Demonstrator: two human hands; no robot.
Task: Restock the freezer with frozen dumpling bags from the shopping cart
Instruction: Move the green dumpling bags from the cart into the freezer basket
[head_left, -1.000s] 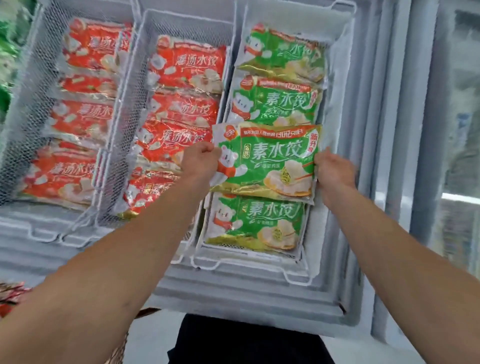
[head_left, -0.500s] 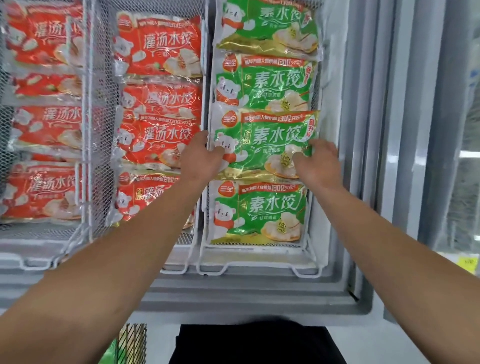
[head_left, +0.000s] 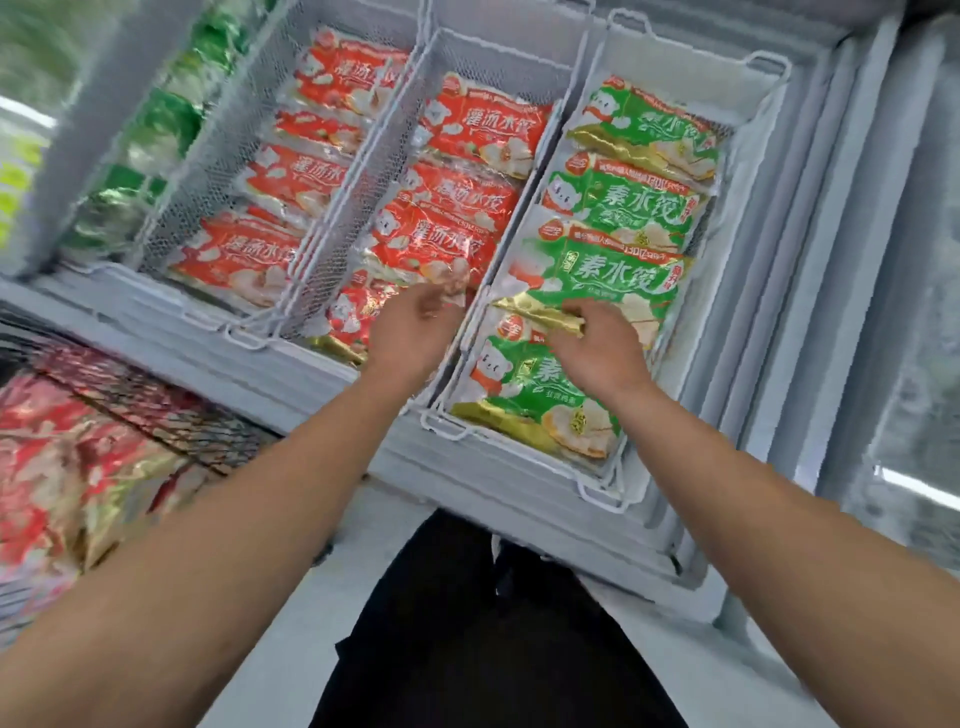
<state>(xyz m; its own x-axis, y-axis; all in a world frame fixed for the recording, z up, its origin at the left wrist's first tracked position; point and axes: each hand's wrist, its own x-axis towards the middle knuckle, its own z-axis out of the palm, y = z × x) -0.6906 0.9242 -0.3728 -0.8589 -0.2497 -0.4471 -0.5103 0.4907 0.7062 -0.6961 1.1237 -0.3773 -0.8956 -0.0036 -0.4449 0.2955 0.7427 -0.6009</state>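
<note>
The green dumpling bag (head_left: 597, 270) lies flat in the right wire basket (head_left: 605, 493) of the freezer, third in a row of several green bags. My right hand (head_left: 597, 348) pinches its gold lower edge, thumb tucked under the strip. My left hand (head_left: 415, 327) hovers with loosely spread fingers over the divider between the right and middle baskets, holding nothing; it is motion-blurred. At the lower left is the shopping cart (head_left: 156, 410), with red dumpling bags (head_left: 62, 467) piled inside.
The middle basket (head_left: 358, 171) and left basket (head_left: 171, 218) hold rows of red bags (head_left: 452, 234). Further green packs (head_left: 156, 130) sit in the far left compartment. The freezer's frosted front rim (head_left: 467, 467) runs below the baskets. A glass lid (head_left: 924, 312) is at the right.
The green bag went from held above the basket to lying in it. My left hand has come off it and shifted left. The view has tilted, bringing the cart into sight.
</note>
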